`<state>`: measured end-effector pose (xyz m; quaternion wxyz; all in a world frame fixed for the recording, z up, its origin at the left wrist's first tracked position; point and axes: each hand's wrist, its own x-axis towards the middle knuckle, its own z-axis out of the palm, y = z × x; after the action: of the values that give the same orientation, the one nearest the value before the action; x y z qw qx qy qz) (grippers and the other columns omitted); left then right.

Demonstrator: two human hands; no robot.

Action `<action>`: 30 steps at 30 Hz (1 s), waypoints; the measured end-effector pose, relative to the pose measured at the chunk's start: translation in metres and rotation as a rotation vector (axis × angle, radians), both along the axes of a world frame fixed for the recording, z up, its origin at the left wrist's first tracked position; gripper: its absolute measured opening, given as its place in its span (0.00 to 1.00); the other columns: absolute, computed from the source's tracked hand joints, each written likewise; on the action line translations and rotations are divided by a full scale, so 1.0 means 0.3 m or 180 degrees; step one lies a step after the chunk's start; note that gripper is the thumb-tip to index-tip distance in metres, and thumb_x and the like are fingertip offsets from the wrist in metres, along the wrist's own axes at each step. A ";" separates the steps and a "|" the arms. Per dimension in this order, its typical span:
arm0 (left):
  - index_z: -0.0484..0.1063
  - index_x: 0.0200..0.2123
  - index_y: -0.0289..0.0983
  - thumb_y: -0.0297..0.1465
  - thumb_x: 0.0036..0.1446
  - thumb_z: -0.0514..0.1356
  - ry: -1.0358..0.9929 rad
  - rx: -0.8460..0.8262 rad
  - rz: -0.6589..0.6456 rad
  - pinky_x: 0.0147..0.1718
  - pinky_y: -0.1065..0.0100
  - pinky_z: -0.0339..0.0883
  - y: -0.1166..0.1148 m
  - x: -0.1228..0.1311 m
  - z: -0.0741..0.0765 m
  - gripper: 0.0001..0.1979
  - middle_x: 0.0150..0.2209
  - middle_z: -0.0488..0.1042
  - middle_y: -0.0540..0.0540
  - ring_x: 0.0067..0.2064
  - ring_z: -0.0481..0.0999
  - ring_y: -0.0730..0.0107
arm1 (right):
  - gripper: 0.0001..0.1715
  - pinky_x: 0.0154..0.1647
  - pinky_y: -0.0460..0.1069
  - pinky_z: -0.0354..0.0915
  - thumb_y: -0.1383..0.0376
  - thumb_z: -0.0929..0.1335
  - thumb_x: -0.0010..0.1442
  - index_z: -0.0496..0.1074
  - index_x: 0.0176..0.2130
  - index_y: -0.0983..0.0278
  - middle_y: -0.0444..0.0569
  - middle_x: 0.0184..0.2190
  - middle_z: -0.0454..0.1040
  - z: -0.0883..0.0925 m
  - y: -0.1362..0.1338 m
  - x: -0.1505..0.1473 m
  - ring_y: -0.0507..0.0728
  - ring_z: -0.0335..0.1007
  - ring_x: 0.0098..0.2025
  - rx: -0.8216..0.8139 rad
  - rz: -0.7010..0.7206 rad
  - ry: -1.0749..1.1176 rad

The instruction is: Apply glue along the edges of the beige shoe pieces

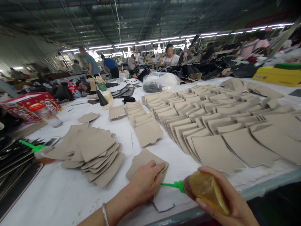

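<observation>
My left hand [145, 180] lies fingers together on a beige cut fabric piece [141, 160] near the table's front edge, pressing it down. My right hand [227, 201] is wrapped round an amber glue bottle [205, 190] with a green nozzle [172, 185]. The nozzle tip points left and touches the piece's edge just beside my left fingers.
A loose heap of beige pieces [94, 153] lies to the left, with another green-nozzled bottle [37, 150] beside it. Overlapping rows of pieces [211, 122] cover the white table [54, 194] to the right. A phone [51, 141], a red box [30, 105] and other workers [169, 56] are farther back.
</observation>
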<state>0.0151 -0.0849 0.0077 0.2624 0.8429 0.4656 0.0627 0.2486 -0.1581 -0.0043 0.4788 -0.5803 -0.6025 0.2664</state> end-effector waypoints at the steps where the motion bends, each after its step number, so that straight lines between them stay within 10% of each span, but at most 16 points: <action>1: 0.67 0.55 0.44 0.30 0.65 0.45 -0.0023 -0.0004 -0.0007 0.39 0.67 0.63 0.001 -0.002 -0.001 0.20 0.38 0.70 0.47 0.38 0.73 0.65 | 0.23 0.49 0.45 0.62 0.56 0.69 0.57 0.67 0.50 0.59 0.45 0.48 0.69 0.004 -0.001 -0.007 0.60 0.67 0.49 -0.0012 -0.0066 0.0035; 30: 0.64 0.58 0.42 0.31 0.66 0.46 0.0027 0.0013 -0.0038 0.42 0.65 0.66 -0.012 -0.016 -0.004 0.20 0.41 0.70 0.46 0.40 0.73 0.64 | 0.26 0.49 0.39 0.64 0.57 0.73 0.57 0.65 0.53 0.54 0.44 0.48 0.71 -0.064 -0.059 0.017 0.56 0.70 0.48 -0.0109 0.0424 0.0160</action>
<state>0.0104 -0.0885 0.0065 0.2591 0.8464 0.4615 0.0585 0.2538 -0.1757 -0.0235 0.4650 -0.5401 -0.6229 0.3225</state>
